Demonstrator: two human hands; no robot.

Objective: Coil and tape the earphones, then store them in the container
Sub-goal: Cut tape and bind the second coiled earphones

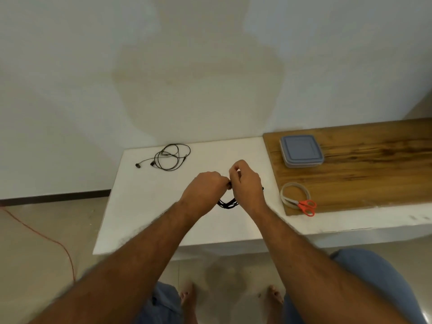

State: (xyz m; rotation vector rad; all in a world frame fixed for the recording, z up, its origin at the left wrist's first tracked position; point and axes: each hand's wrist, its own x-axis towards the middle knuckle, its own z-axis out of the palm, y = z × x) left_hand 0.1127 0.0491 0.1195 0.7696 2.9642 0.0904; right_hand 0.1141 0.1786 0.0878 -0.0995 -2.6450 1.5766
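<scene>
Down at the bottom edge, 2 bare feet (pixel 187 298) and blue-clad knees (pixel 378 277) stand on the tiled floor (pixel 35 242), partly cut off by the forearms that reach up and forward from the lower corners. Over the white slab (pixel 140 206) the 2 hands meet, knuckles up, wrists bent slightly down. Left hand (pixel 203 187) has its fingers curled under, so I cannot see the fingertips; right hand (pixel 246 181) is raised a little higher, thumb and forefinger pinched together at the top. Both are closed on a bundle of black earphones (pixel 228 204), whose looped cord hangs out beneath and between them; most of the coil is hidden behind the palms, and how many turns it has is hard to make out. A small dark bit shows just right of the right hand. Right of the hands, on the near end of a wooden board (pixel 374 174), a roll of clear tape (pixel 295 194) lies flat with orange-handled scissors (pixel 306 206) resting across it, blades inside the ring. Farther back on the same board sits a shallow container (pixel 302 151) with a blue-grey lid on. Far left on the slab, near the wall (pixel 210 66), a second pair of earphones (pixel 169 157) lies loosely coiled, its 2 buds trailing out leftward. An orange cable (pixel 56 242) runs over the floor at left.
</scene>
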